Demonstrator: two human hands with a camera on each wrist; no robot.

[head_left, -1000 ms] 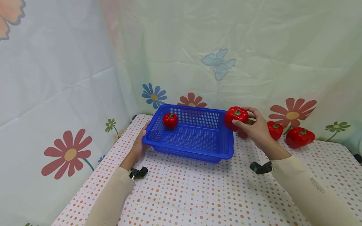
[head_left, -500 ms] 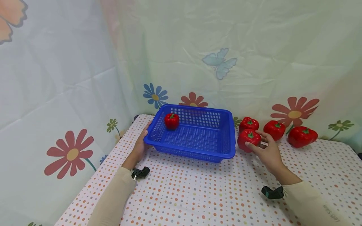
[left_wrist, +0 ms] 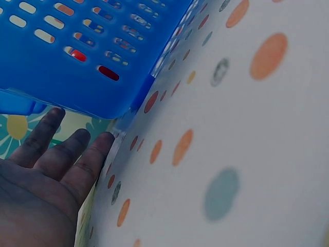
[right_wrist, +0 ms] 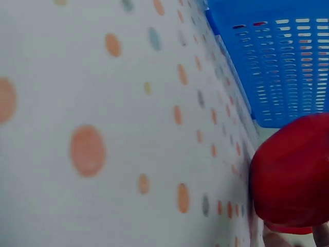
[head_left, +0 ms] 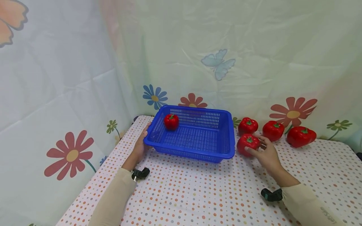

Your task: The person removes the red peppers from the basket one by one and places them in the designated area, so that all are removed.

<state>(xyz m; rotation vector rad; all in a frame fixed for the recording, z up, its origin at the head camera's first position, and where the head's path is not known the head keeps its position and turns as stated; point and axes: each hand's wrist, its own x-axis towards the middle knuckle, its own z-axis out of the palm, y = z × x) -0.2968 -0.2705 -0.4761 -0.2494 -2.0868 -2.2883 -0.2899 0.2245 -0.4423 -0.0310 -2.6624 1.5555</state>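
R hand (head_left: pixel 268 155) holds front pepper (head_left: pixel 246 145), fingertips pt. hidden; L hand (head_left: pixel 139 147) w/ fingers straight by basket (head_left: pixel 195 137)

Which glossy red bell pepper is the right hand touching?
The frontmost glossy red bell pepper, just right of the perforated blue plastic basket; the right hand touches no other.

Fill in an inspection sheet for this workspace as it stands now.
Surface: white dotted cloth.
Job's things: blue basket with one red pepper inside; held pepper just off its right end; at least three back peppers farther back and right.
Clutter: dark shape at right edge, unidentifiable.
Hands: left hand at basket's left end, fingers straight; right hand grips the held pepper.
Cables: nothing seen.
Surroundings: flowered drape behind and at left.
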